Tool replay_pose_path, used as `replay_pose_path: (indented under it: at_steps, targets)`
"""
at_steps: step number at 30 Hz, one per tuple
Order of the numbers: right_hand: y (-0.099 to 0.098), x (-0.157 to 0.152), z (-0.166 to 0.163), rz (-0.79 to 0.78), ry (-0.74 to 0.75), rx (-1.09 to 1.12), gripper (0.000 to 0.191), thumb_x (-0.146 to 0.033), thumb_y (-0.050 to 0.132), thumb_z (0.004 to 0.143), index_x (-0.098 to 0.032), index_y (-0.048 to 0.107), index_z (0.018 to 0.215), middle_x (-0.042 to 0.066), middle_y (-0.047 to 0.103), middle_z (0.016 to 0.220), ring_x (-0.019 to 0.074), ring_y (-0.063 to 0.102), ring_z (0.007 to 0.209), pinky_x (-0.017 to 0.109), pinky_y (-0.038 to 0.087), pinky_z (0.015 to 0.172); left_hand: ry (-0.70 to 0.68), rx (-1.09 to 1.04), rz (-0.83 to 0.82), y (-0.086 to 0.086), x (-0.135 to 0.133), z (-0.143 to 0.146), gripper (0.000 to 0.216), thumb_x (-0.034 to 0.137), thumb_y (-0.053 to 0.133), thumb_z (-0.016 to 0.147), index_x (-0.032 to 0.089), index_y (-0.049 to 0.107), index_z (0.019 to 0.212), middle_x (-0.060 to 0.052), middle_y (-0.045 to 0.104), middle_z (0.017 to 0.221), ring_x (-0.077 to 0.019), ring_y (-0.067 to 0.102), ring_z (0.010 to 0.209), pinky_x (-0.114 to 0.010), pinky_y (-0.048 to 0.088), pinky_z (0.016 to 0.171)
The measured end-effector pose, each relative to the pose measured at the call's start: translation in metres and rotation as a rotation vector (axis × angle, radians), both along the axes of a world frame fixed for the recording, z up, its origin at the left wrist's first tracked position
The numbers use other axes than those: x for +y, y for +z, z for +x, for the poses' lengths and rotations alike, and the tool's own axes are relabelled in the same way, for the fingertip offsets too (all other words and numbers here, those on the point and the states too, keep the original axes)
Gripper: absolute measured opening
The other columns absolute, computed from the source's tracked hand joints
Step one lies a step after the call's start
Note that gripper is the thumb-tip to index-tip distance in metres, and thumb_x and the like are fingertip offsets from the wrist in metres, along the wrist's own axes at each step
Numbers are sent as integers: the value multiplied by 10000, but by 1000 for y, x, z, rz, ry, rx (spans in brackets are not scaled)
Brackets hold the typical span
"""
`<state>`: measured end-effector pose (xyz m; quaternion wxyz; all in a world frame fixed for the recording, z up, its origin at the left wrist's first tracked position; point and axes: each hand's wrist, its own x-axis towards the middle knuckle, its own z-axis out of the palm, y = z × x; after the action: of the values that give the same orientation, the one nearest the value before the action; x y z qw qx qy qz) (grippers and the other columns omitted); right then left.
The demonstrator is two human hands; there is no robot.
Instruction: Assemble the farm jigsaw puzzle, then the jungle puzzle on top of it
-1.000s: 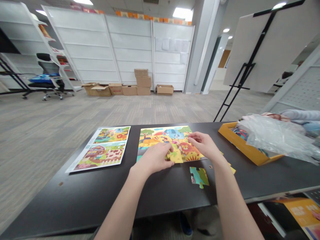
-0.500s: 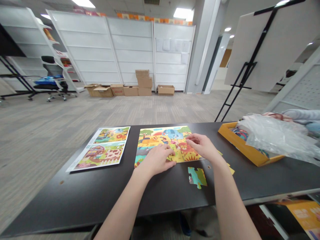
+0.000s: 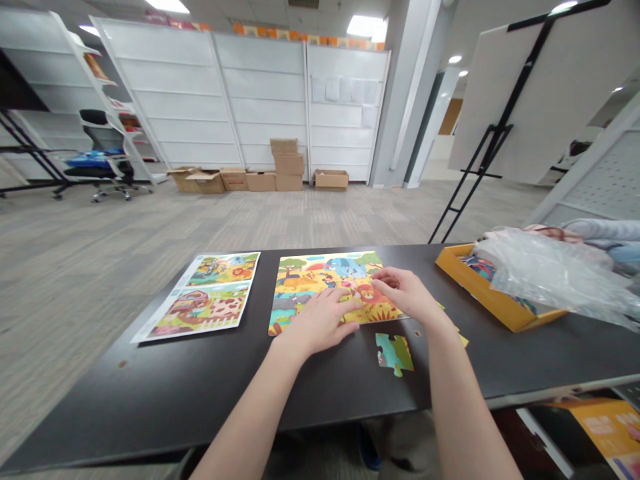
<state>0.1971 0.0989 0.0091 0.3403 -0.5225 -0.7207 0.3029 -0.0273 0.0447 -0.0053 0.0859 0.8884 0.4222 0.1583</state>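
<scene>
A jigsaw puzzle point(image 3: 295, 283) with a lion, an elephant and other animals lies flat on the black table. My left hand point(image 3: 327, 317) rests over its lower middle, palm down with fingers stretched out, hiding part of the picture. At the right edge, beside the lion, my right hand point(image 3: 400, 288) touches the puzzle with bent fingers. Whether a piece is between those fingertips cannot be seen. Nearer to me lies a loose teal and green puzzle piece point(image 3: 396, 353). More yellow pieces point(image 3: 463, 339) show partly behind my right forearm.
A printed picture sheet point(image 3: 200, 297) lies left on the black table point(image 3: 210, 393). To the right, a yellow box point(image 3: 500, 307) holds colourful items under clear plastic wrapping point(image 3: 555, 267). An easel board point(image 3: 525, 100) stands beyond the table, and cardboard boxes point(image 3: 287, 163) line the far shelves.
My left hand has slid slightly to the right across the puzzle, uncovering more of the grey animal on its left. My right hand stays almost still.
</scene>
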Motion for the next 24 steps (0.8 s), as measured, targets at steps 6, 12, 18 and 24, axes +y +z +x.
replay_pose_path:
  at_steps: [6, 12, 18, 24]
  targets:
    - [2, 0, -2, -13, 6, 2, 232, -386, 639, 830, -178, 708, 907, 81, 758, 903, 221, 704, 805, 341, 552, 754, -10, 92, -17, 0, -1, 6, 320, 344, 500, 1006, 318, 658, 1283, -69, 562, 1437, -304, 547, 1288, -498, 439, 1073]
    - [9, -5, 4, 7, -38, -69, 204, -356, 622, 846, -181, 710, 899, 77, 766, 899, 210, 705, 780, 319, 548, 724, 2, 139, -25, 5, -2, 9, 325, 303, 524, 991, 321, 667, 1282, -77, 595, 1388, -312, 555, 1272, -499, 451, 1057]
    - [10, -20, 30, -36, -37, -303, 205, -369, 653, 839, -187, 734, 886, 80, 770, 866, 215, 703, 755, 297, 519, 675, -14, 89, -40, 4, 2, 8, 254, 268, 566, 964, 249, 700, 1179, -80, 644, 1303, -291, 589, 1210, -456, 481, 1008]
    - [13, -32, 52, -108, -31, -350, 229, -398, 634, 851, -192, 733, 868, 77, 764, 851, 217, 700, 763, 293, 510, 664, -43, 4, -10, 11, -1, 14, 281, 304, 661, 908, 207, 678, 1171, -105, 632, 1307, -309, 561, 1235, -459, 463, 1031]
